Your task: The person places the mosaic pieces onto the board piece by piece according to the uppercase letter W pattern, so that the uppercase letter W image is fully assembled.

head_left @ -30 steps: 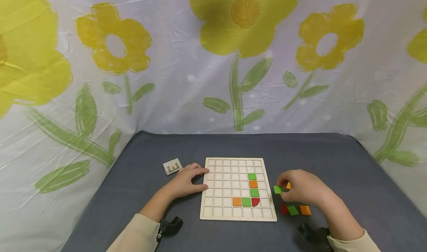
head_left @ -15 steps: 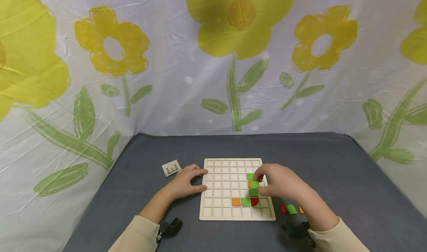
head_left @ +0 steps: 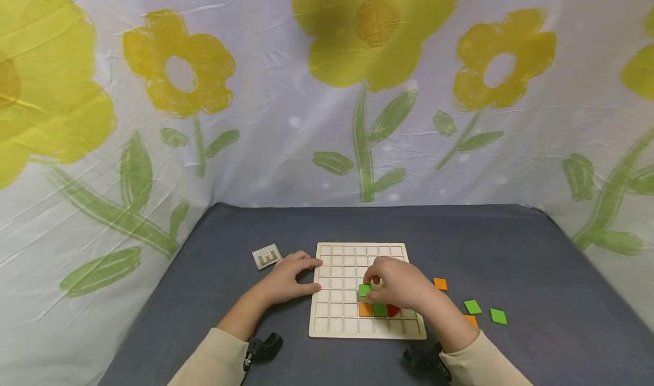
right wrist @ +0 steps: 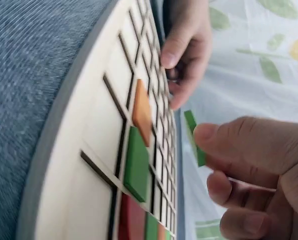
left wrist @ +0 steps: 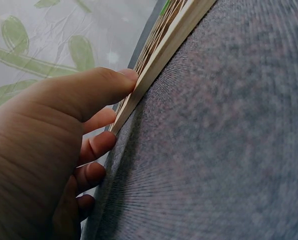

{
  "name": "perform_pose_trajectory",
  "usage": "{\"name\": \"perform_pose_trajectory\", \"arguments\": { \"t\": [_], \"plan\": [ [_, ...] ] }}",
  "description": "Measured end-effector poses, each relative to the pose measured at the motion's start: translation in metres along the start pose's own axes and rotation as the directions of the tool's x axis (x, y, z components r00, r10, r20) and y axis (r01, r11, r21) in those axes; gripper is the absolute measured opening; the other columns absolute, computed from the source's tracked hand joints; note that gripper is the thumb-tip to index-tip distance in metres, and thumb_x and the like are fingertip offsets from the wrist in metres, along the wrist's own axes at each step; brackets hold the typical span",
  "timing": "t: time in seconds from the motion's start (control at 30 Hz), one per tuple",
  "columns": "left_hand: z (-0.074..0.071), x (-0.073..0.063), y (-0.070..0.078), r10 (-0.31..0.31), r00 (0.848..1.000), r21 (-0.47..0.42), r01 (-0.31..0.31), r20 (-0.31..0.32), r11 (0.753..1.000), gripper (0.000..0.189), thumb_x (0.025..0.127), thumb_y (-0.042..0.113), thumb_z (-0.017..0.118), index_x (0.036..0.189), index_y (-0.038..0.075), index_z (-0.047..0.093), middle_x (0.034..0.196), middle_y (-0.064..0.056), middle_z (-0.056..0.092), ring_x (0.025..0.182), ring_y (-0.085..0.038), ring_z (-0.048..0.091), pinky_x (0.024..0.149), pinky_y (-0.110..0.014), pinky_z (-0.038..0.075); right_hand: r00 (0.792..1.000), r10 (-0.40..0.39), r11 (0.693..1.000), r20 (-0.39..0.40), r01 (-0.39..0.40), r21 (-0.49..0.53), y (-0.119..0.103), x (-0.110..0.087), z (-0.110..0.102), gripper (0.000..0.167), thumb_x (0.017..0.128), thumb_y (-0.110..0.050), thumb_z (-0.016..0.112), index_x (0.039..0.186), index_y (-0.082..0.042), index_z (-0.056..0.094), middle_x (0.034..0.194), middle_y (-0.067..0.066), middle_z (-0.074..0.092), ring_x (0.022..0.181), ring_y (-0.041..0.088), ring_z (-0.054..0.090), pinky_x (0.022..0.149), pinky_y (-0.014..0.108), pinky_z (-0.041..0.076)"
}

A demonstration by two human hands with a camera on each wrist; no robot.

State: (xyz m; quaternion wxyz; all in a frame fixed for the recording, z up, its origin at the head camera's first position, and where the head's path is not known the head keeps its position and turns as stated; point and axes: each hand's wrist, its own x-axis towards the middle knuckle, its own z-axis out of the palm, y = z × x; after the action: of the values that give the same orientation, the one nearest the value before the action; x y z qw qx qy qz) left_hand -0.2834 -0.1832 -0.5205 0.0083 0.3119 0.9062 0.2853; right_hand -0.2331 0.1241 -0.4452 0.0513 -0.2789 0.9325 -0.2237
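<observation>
A pale wooden grid board [head_left: 332,324] lies flat on the dark cloth. My right hand [head_left: 402,284] pinches a green square tile [right wrist: 193,137] between thumb and fingers, above the board's lower middle. Under it, a row holds an orange tile [head_left: 365,310], another green tile [head_left: 380,310] and a red rounded tile [head_left: 393,310]. My right hand hides the tiles further up the board in the head view. At the board's left side, my left hand [head_left: 290,276] touches the edge with index fingertip and thumb [left wrist: 106,85].
A small pattern card [head_left: 267,256] lies beyond my left hand. Right of the board are several loose tiles, among them an orange one [head_left: 440,284] and a green one [head_left: 472,307]. A flower-printed curtain [head_left: 276,119] hangs behind the table.
My right hand has carried the green tile leftward from beside the board, across its right columns, to over the orange tile's column. My left hand stays at the board's edge.
</observation>
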Motion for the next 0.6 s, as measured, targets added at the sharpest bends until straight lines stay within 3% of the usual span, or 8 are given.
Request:
{"name": "perform_pose_trajectory", "arguments": {
  "t": [0.23,0.6],
  "plan": [
    [0.001,0.002,0.001,-0.004,1.0,0.022,0.004,0.0,1.0,0.057,0.093,0.044,0.074,0.142,0.017,0.064,0.12,0.001,0.059,0.109,-0.021,0.055,0.09,-0.048,0.038,0.998,0.068,0.998,0.015,-0.068,0.0,0.003,0.006,0.013,0.017,0.082,-0.02,0.086,0.097,-0.016,0.079,0.085,-0.007,0.057,0.076,0.012,0.051,0.069,0.035,0.045],
    [0.0,0.002,0.002,-0.015,1.0,0.006,0.015,0.007,1.0,0.057,0.093,0.043,0.074,0.142,0.015,0.064,0.119,0.0,0.059,0.107,-0.021,0.055,0.089,-0.048,0.038,0.999,0.037,0.999,0.025,-0.038,0.017,0.009,0.011,0.019,0.008,0.087,-0.012,0.081,0.092,-0.018,0.078,0.081,-0.01,0.059,0.075,0.012,0.053,0.07,0.037,0.047]
  ]
}}
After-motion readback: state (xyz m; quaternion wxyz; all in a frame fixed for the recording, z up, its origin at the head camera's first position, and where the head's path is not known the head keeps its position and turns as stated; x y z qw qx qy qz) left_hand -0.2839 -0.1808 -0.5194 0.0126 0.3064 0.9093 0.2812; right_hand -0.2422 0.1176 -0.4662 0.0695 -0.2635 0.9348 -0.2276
